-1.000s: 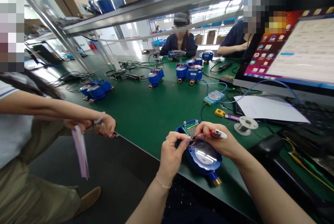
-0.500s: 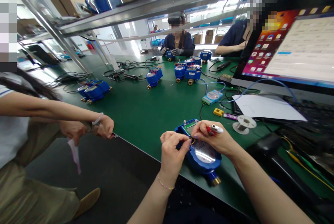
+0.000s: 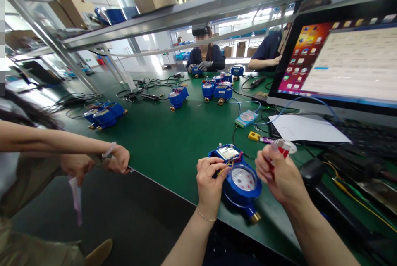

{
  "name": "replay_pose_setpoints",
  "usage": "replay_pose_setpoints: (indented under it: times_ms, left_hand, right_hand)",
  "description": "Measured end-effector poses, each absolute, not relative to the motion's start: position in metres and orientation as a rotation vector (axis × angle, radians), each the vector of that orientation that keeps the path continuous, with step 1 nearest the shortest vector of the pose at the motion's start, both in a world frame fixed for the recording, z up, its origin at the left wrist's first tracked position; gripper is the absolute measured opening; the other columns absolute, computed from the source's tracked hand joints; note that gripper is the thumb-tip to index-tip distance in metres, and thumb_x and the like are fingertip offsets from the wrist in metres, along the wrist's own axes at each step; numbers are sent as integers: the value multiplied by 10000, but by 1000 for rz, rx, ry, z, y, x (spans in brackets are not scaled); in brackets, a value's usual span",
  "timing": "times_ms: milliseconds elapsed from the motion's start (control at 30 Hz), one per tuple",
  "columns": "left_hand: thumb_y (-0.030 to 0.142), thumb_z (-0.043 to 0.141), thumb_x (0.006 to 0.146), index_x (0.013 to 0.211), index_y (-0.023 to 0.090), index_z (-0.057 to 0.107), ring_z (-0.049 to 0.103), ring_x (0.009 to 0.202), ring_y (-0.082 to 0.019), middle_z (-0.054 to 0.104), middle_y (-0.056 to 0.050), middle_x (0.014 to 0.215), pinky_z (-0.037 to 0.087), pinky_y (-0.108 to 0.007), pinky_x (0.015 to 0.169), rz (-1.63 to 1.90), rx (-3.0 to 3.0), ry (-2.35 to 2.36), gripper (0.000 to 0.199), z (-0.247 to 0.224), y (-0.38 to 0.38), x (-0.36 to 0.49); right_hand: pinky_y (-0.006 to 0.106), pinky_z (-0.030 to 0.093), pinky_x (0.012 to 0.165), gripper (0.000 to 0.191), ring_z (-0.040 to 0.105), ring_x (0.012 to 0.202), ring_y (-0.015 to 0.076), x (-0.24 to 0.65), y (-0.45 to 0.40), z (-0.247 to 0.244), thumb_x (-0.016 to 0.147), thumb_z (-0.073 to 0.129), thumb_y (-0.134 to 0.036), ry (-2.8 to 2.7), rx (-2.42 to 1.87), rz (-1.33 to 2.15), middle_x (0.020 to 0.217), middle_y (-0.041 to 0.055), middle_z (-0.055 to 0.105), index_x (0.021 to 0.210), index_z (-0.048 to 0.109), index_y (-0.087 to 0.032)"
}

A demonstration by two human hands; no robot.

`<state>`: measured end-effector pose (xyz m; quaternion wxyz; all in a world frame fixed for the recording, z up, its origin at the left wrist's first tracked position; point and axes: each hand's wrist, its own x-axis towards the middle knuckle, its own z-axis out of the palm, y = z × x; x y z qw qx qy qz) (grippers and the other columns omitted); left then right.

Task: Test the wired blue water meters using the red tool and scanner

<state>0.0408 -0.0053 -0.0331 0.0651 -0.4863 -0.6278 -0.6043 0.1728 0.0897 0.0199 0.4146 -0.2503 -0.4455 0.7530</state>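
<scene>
A blue water meter (image 3: 243, 179) with a round dial and a brass end lies at the table's near edge, its small box open to show a board and thin wires (image 3: 231, 161). My left hand (image 3: 211, 177) pinches the wires beside the dial. To the right of the meter, raised off it, my right hand (image 3: 276, 169) is closed around a red and white pen-like tool (image 3: 283, 148).
On the green table (image 3: 149, 134) are more blue meters (image 3: 217, 88), a teal device (image 3: 246, 118), a wire spool, a black scanner (image 3: 335, 204) and a monitor (image 3: 344, 59). A person's hand (image 3: 119, 158) rests at the left edge. Two people sit opposite.
My right hand has moved right, away from the wires, with the red and white tool. The meter's dial is now uncovered. My left hand stays at the wires. The view has shifted slightly.
</scene>
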Motion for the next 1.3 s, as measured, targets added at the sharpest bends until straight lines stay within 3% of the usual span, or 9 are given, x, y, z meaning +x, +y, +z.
replay_pose_setpoints:
  times_ms: [67,133,300,367,467,533,633,833,1300]
  left_hand:
    - [288,677,820,779,211,667,559,832,-163,668,-2,828,446,-308,764,-1793,-1496,-1882,87,-33,0,41]
    - [283,673,823,776,209,664,549,824,-165,663,-1,810,439,-309,764,-1767,-1530,-1880,88,-33,6,40]
    - [287,649,843,753,203,649,543,801,-159,656,7,784,424,-319,769,-1760,-1587,-1849,124,-34,17,37]
    - [299,641,849,750,205,650,545,800,-159,653,5,781,428,-319,760,-1783,-1592,-1836,137,-35,17,37]
    - [313,637,851,746,212,653,544,800,-162,648,2,780,438,-315,746,-1814,-1596,-1838,147,-37,14,35]
    - [317,645,847,747,215,652,542,798,-161,642,2,775,444,-312,738,-1840,-1597,-1836,142,-39,11,34]
    - [299,659,838,753,222,654,541,795,-155,638,2,778,457,-309,730,-1909,-1587,-1781,115,-43,5,32]
    - [288,665,834,761,228,648,551,772,-140,639,8,775,474,-295,712,-2010,-1558,-1649,96,-52,-7,28]
    - [332,664,834,754,230,631,571,757,-133,656,10,763,480,-320,792,-2012,-1515,-1595,134,-58,-16,24]
  right_hand:
    - [150,137,309,428,162,337,22,183,75,24,728,667,-585,-908,-659,2195,446,-102,314,699,477,-203]
    - [129,122,315,428,171,340,10,189,60,25,707,692,-586,-761,-700,2399,459,-103,333,763,513,-201]
    - [140,373,412,489,470,508,57,187,38,26,578,837,-484,-668,-820,2405,622,-23,545,814,567,-152]
    - [173,433,452,497,508,539,82,184,35,27,585,837,-474,-693,-819,2417,659,-8,578,863,579,-153]
    - [136,306,354,352,384,404,46,177,30,30,788,670,-497,-564,-780,2618,526,-54,465,848,583,-162]
    - [121,168,307,488,251,321,26,169,25,31,919,406,-569,-356,-780,2806,434,-73,335,717,558,-151]
    - [128,95,282,717,167,262,23,154,17,32,913,134,-669,-117,-833,2931,357,-66,243,522,443,-154]
    - [143,88,254,696,150,227,39,131,5,35,906,138,-613,-43,-925,2855,310,-48,226,430,382,-167]
    - [139,119,249,630,138,254,38,125,-5,34,884,146,-528,-4,-956,2832,340,-53,216,430,394,-169]
